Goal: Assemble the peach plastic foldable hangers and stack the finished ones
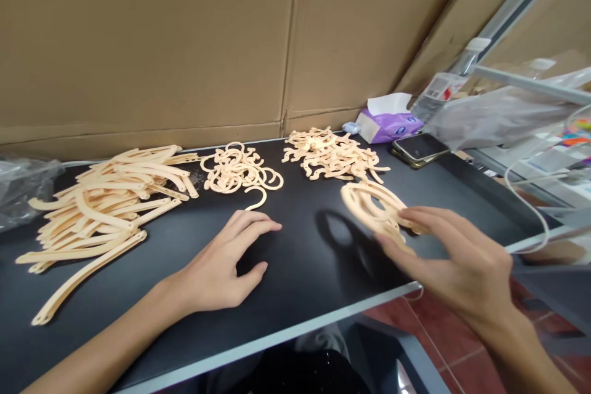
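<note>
In the head view, the right hand (457, 258) pinches a glossy beige, looped piece of curved plastic bars (372, 222) between thumb and fingertips. It is held above the right part of a matte black tabletop with a pale edge (295, 283), casting a shadow there. The left hand (226, 268) is loosely spread, thumb apart from the fingers, gripping nothing visible; just beyond its knuckles lies a single beige plastic hook (265, 196), and whether they touch I cannot tell.

The looped piece looks light and fairly stiff, probably a little slippery on its smooth faces, with slender bars that might snap if bent hard. The end where the bars gather, where the fingers already are, seems the surest hold.

Behind the hands lie a heap of long, curved beige bars (106, 203), a tangle of beige hooks (231, 175) and a mound of small, wavy beige pieces (332, 157), all loose on the tabletop.

As for containers, a purple soft tissue packet (390, 128) has a white tissue (390, 103) poking out. Beside it leans a clear, white-capped plastic bottle (443, 89); its contents are unclear.
</note>
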Available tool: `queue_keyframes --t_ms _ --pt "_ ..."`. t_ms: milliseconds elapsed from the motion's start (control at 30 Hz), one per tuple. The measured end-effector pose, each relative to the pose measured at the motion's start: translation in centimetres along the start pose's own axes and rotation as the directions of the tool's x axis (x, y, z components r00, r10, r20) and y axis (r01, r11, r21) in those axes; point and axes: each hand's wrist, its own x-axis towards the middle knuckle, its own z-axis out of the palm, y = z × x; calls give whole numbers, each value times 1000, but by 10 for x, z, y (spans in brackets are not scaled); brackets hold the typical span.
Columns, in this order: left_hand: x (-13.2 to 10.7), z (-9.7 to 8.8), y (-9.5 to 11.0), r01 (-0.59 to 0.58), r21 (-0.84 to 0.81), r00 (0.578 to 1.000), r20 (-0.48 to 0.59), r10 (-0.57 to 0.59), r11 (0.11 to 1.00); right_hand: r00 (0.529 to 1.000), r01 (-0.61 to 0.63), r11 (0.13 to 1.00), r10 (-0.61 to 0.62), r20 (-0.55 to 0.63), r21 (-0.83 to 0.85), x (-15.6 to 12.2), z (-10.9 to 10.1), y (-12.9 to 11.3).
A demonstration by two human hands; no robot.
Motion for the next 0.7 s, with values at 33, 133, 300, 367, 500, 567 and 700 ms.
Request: queue_keyframes --t_ms 33,133,300,367,500,567,700 --pt "0 0 0 -6 3 1000 -3 6 1000 999 -33 999 33 -5 -41 -2 0 7" --pt "1 0 1 -24 7 1000 -8 24 1000 992 -120 986 122 13 -119 -7 1 22" --pt "1 0 2 -45 7 999 -22 45 999 984 -169 975 175 32 -147 -13 6 27" --pt "1 0 2 -48 -1 999 -19 48 999 972 -209 965 222 74 -159 -13 8 25" --pt "2 0 2 -52 -12 999 -9 52 999 934 -296 938 324 152 -181 -12 12 21" --pt "2 0 2 -55 -17 998 -13 54 998 922 -316 931 347 173 -182 -11 12 20" --pt "1 1 2 -54 -28 999 -9 53 998 905 -352 915 387 178 -198 -8 13 18"
